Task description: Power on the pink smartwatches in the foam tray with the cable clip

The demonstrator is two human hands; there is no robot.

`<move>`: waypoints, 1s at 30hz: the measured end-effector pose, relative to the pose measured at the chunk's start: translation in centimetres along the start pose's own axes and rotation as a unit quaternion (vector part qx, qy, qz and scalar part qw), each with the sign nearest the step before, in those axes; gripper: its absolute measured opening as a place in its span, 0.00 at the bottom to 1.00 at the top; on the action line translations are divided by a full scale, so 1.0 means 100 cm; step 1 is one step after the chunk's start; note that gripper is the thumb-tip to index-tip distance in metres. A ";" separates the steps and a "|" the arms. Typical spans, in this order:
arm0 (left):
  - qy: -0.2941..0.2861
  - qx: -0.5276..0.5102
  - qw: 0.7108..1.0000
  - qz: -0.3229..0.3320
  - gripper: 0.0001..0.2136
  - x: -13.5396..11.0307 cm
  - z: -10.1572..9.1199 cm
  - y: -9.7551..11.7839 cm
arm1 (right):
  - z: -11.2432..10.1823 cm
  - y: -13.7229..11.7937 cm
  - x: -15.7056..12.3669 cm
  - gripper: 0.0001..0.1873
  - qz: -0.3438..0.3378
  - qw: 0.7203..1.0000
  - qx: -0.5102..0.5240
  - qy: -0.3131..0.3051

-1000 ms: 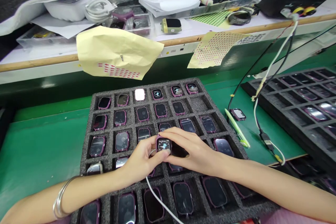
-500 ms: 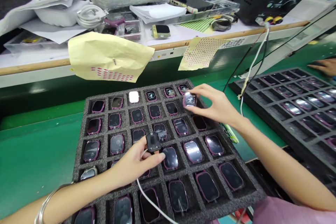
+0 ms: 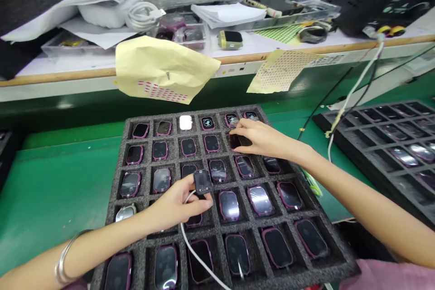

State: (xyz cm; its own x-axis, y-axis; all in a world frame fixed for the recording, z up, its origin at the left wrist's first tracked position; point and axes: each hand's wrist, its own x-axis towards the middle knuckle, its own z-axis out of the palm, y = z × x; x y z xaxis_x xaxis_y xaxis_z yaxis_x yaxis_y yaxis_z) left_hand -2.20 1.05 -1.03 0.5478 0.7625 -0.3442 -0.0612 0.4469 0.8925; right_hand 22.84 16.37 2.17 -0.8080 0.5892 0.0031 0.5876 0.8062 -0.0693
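My left hand (image 3: 192, 199) holds a square black charging puck (image 3: 203, 182) with metal contacts; its white cable (image 3: 200, 258) runs down over the tray. The fingers of my right hand (image 3: 254, 138) are closed about the edges of a dark-screened smartwatch (image 3: 235, 141) in a second-row compartment. Below both hands lies a grey foam tray (image 3: 249, 226) of purple-framed smartwatches. In its back row, one watch (image 3: 186, 123) shows a bright white screen and a nearby watch (image 3: 207, 123) shows a lit dial. My right hand covers the compartment at the second row's right end.
Another foam tray (image 3: 367, 145) of watches stands at the right. Behind is a shelf (image 3: 244, 58) with papers, a coiled white cable (image 3: 144, 16), clear boxes and an olive watch (image 3: 230, 40). Yellow sticker sheets (image 3: 163, 68) hang from its edge. Cables (image 3: 353, 81) dangle at the right.
My right hand has moved left from the raised watch it held to a watch in the neighbouring compartment. My left hand keeps the charging puck, now tipped more upright. The view has shifted left.
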 end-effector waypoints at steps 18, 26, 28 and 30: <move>0.077 -0.057 0.994 0.049 0.15 -0.001 0.005 -0.006 | 0.021 -0.119 -0.008 0.19 -0.109 0.963 0.178 0.170; 0.091 -0.025 0.991 0.094 0.12 -0.004 0.006 -0.002 | 0.028 -0.122 -0.014 0.20 -0.113 0.951 0.224 0.182; 0.082 -0.029 0.992 0.093 0.12 -0.004 0.006 -0.003 | 0.030 -0.122 -0.014 0.20 -0.108 0.946 0.243 0.187; 0.074 -0.031 0.993 0.091 0.12 -0.004 0.005 -0.003 | 0.032 -0.122 -0.013 0.20 -0.104 0.942 0.258 0.190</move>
State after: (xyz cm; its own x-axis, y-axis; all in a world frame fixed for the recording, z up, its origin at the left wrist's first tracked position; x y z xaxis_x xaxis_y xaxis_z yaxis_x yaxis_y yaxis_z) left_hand -1.98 0.34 -1.01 0.3950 0.8916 -0.2215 -0.2014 0.3192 0.9260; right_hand 16.62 5.60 -0.14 -0.7719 0.4782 0.4189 0.2407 0.8297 -0.5037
